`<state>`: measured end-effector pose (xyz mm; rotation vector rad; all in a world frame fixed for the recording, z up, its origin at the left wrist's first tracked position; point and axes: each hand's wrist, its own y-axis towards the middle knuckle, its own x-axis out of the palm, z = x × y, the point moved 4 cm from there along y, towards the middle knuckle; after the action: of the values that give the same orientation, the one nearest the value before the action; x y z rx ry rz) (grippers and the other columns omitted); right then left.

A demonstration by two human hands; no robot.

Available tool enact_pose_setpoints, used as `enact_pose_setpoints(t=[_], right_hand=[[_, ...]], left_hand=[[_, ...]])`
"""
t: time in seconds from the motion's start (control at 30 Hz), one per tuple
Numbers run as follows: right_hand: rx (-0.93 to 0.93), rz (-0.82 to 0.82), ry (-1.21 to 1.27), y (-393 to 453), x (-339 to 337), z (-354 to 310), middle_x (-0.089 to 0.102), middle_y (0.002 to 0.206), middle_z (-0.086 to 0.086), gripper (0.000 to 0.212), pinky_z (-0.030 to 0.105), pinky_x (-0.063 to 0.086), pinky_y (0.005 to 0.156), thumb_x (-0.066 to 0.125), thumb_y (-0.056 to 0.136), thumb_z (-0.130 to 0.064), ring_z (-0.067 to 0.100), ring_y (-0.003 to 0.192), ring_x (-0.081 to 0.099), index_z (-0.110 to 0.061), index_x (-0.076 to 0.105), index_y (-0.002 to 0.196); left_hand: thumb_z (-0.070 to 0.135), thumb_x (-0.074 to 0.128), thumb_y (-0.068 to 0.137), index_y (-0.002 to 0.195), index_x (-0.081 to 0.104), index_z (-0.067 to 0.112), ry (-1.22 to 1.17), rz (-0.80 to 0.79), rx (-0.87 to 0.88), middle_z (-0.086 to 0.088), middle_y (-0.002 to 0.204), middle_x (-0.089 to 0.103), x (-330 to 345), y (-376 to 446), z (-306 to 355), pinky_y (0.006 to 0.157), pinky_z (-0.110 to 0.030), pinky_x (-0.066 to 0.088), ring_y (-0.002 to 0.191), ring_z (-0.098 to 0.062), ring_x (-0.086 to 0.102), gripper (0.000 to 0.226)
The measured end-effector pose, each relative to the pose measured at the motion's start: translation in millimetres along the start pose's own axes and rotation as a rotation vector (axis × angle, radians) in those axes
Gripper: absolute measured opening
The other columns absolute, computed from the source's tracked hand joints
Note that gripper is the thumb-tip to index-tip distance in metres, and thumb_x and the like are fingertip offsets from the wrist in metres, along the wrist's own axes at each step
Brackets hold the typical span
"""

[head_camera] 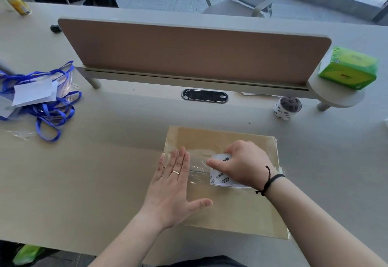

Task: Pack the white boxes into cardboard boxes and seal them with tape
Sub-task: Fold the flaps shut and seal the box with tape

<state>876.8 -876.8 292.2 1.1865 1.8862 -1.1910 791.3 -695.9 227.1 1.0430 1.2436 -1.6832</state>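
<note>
Head view: sealing step. A closed cardboard box [222, 182] lies near the tabletop's front edge, right of centre. The left hand [174, 182], fingers straight, presses the clear tape strip [197, 166] flat at the box's left edge. The right hand [241, 164] grips the tape roll [222, 174], just beside the left fingers. Next, judged: draw the roll rightward across the seam, keeping the strip taut.

Blue lanyards [52, 111], a green tissue pack [349, 68], perhaps a bottle [20, 5].
</note>
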Motion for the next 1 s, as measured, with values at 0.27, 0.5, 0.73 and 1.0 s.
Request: enact_pose_setpoints(t=[0.27,0.5,0.73,1.0], right_hand=[[0.012,0.018,-0.117,-1.8,4.2,-10.3,0.055,0.058,-0.001,0.052,0.027,0.034,0.048,0.059,0.077,-0.061,0.025,0.059,0.054,-0.014,0.047,0.06],[0.026,0.004,-0.172,2.6,7.9,-18.7,0.056,0.066,-0.002,0.043,0.028,0.04,0.057,0.057,0.079,-0.056,0.028,0.068,0.057,-0.017,0.049,0.065],[-0.005,0.047,-0.156,2.4,5.5,-22.4,0.05,0.062,-0.001,0.046,0.029,0.037,0.057,0.052,0.084,-0.057,0.029,0.065,0.052,-0.018,0.042,0.061],[-0.141,-0.016,0.3,7.1,9.3,2.3,0.038,0.05,-0.003,0.064,0.03,0.029,0.048,0.065,0.082,-0.064,0.015,0.049,0.038,-0.017,0.033,0.053]], left_hand=[[0.1,0.02,0.073,0.146,-0.039,0.017,-0.038,-0.05,-0.041,0.003,0.154,-0.047,1.0,2.5,3.9,0.12,-0.039,-0.023,0.141,-0.011,-0.046,0.125],[0.1,0.019,0.073,0.148,-0.038,0.018,-0.002,-0.068,-0.048,0.004,0.153,-0.048,2.1,5.1,4.3,0.119,-0.04,-0.024,0.141,-0.012,-0.046,0.125],[0.103,0.018,0.067,0.142,-0.043,0.012,0.038,-0.123,-0.084,-0.006,0.15,-0.052,2.0,11.3,27.6,0.119,-0.044,-0.024,0.137,-0.019,-0.051,0.133],[0.099,0.023,0.074,0.143,-0.047,0.03,0.012,-0.097,0.056,-0.003,0.15,-0.053,6.7,22.9,48.5,0.119,-0.038,-0.022,0.138,-0.018,-0.051,0.12]])
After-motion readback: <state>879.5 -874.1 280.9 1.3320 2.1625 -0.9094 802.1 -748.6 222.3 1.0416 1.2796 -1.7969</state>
